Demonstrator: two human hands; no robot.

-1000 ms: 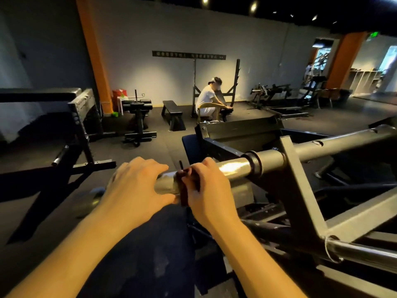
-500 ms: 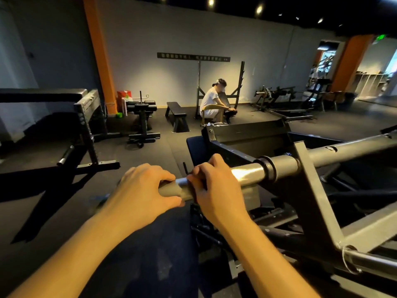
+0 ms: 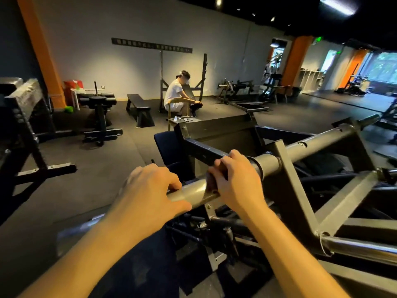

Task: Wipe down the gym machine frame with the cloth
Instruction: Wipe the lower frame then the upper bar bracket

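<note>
While the left hand [image 3: 150, 190] grips the bar [image 3: 189, 193], right-hand fingers [image 3: 223, 163] clamp the dark cloth [image 3: 211, 181] against it

1. Your hands sit on a round bar sleeve [image 3: 191, 193] of polished metal, smooth and glossy, catching a bright highlight.
2. The machine frame [image 3: 285, 168] is painted grey metal, matt, with a duller tube running right.
3. A second chrome bar [image 3: 365, 248] at lower right is shiny and smooth.
4. The cloth [image 3: 211, 182] under your right hand [image 3: 238, 179] looks dark and soft; its weave is too small to tell.
5. The floor [image 3: 120, 160] is dark, matt, rubber-like.
6. The flat bench [image 3: 138, 103] has a black padded top with a slight sheen.
7. The back wall [image 3: 129, 67] is flat matt paint.
</note>
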